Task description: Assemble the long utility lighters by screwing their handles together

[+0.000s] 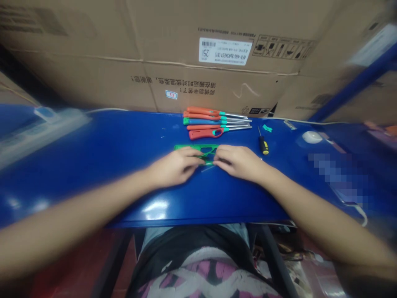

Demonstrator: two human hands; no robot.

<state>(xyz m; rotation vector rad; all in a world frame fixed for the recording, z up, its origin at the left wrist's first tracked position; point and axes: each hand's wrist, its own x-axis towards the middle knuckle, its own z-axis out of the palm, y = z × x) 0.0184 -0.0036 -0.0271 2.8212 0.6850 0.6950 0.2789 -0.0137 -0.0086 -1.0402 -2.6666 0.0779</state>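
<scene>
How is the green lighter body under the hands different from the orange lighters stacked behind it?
The green lighter body lies alone, gripped by the left hand and right hand; the orange lighters lie untouched in a row. Each orange one shows a metal nozzle; the green one shows none. Both rest flat on the blue table.

green handle [189, 147]: smooth plastic, slightly shiny, held between the fingers of the left hand [173, 167] and right hand [237, 162]
table [124, 145]: blue, glossy, mirror-like glare below the fingers
lighters [214, 122]: beyond the fingertips; orange and teal plastic grips, bright metal tubes
screwdriver [263, 142]: right of the fingers; metal shaft, yellow-black plastic grip
boxes [155, 49]: matt brown cardboard, white paper label
</scene>
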